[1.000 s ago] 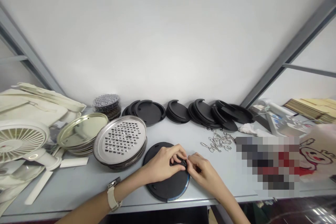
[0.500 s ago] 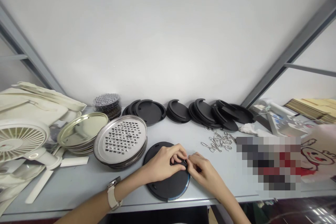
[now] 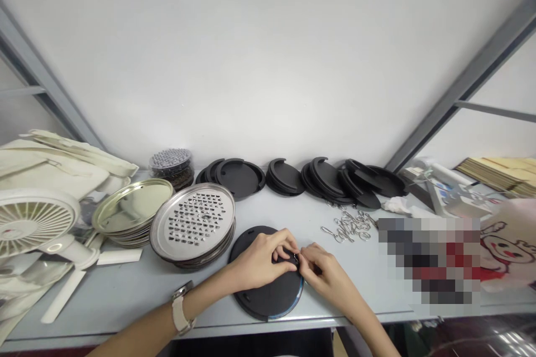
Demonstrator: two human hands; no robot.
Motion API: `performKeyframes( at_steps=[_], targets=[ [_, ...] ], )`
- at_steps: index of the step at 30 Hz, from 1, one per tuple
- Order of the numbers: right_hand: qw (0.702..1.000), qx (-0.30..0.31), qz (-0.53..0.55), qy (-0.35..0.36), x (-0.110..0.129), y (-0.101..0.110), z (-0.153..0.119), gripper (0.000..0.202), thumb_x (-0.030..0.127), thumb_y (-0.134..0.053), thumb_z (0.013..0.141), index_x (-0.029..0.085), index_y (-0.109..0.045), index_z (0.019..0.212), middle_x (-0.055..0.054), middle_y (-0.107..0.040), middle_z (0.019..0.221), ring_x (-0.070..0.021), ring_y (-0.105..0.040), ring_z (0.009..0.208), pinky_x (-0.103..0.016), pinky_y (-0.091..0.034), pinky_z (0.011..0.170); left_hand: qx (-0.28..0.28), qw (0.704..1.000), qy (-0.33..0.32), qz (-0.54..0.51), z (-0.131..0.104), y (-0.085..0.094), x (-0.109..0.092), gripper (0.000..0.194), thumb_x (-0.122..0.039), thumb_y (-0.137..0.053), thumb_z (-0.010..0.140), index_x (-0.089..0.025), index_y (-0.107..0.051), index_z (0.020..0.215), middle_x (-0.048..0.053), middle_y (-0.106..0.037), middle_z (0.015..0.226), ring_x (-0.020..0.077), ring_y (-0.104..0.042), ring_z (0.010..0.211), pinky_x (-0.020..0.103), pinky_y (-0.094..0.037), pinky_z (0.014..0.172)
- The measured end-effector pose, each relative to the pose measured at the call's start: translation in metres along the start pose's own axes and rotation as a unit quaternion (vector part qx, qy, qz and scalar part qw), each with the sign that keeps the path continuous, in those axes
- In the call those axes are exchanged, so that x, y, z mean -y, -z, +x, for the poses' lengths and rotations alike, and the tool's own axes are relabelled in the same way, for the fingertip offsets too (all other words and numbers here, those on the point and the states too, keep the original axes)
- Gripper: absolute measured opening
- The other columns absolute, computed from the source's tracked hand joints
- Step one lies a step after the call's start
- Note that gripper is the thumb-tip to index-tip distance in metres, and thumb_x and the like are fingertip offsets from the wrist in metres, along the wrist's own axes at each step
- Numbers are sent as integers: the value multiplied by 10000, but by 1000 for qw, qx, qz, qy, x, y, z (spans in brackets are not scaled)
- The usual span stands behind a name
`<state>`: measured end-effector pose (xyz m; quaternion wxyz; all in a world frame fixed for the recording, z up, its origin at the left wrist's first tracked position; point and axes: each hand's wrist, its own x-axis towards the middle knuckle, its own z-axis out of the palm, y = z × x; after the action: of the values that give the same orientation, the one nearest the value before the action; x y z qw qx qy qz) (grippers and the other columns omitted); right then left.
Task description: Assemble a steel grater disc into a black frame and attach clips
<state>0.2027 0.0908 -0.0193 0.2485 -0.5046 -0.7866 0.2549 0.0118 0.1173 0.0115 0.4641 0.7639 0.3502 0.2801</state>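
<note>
A round black disc [image 3: 268,295] lies near the front edge of the table. Over its upper right part, my left hand [image 3: 266,259] has its fingers bent in, with a small metal clip [image 3: 295,258] showing at the fingertips. From the right, my right hand [image 3: 322,268] pinches at the same clip, by the disc's rim; the part between its fingertips is too small to make out. Several metal clips [image 3: 349,226] lie loose in a pile behind and to the right of my hands.
Left of the disc stand stacked grater plates [image 3: 201,223], gold-coloured lids [image 3: 132,206] and a white fan [image 3: 33,223]. Black round parts [image 3: 238,178] line the wall. At the right are a blurred-out patch and a printed bag [image 3: 508,245].
</note>
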Motion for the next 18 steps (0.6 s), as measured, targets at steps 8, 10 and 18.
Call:
performKeyframes(
  at_steps=[8, 10, 18],
  targets=[
    [1000, 5, 2, -1, -1, 0, 0, 342, 259, -351, 934, 220, -230, 617, 41, -333, 567, -160, -425, 628, -262, -326, 596, 2, 1000, 2, -5, 0, 1, -2, 297, -69, -676, 718, -223, -575, 950, -24, -680, 964, 105, -634, 814, 171, -466, 716],
    [1000, 7, 2, -4, -1, -1, 0, 343, 262, -349, 936, 220, -235, 615, 40, -336, 567, -161, -431, 635, -263, -331, 599, 3, 1000, 2, -8, -1, 2, -4, 290, -69, -666, 726, -221, -574, 956, -22, -677, 964, 108, -636, 827, 174, -472, 729],
    [1000, 9, -4, -3, 0, 0, 1, 343, 268, -350, 933, 221, -241, 611, 36, -360, 565, -162, -433, 622, -269, -339, 584, 13, 1000, 13, -7, -2, 4, -9, 295, -94, -663, 740, -217, -567, 990, -1, -670, 998, 131, -635, 858, 212, -483, 768]
  ],
)
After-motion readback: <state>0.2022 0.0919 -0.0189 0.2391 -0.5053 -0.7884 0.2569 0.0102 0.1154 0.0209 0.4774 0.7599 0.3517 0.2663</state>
